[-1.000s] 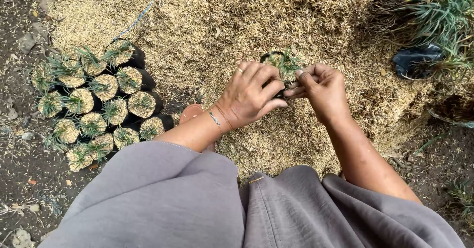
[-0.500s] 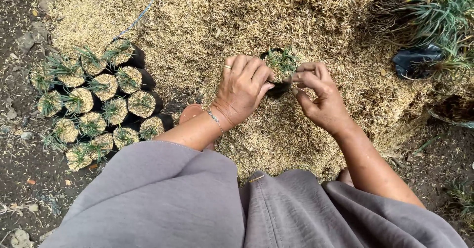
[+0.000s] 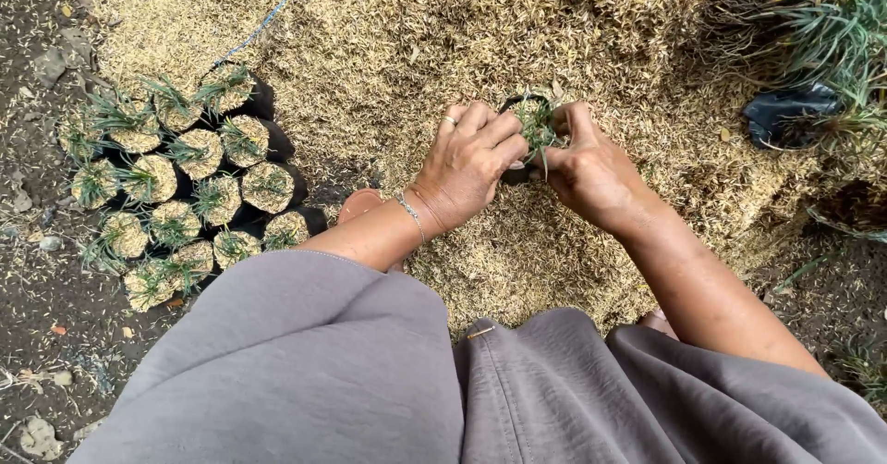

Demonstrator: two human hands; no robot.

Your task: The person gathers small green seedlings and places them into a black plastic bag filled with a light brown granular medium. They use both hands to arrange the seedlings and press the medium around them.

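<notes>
Both hands, the left hand [image 3: 467, 164] and the right hand [image 3: 591, 173], are clasping a small bag [image 3: 517, 140] with a seedling [image 3: 536, 122] (fingers closed around it). It is sitting on the husk pile [image 3: 416, 48].

Soft, even daylight lit the scene, bright but without glare. Shadows were faint, deepest between the black seedling bags filled with pale husks [image 3: 185, 182] and at the dark upper right corner. Focus was sharp at the centre; the grey trousers [image 3: 305, 372] nearest the camera looked slightly soft.
</notes>
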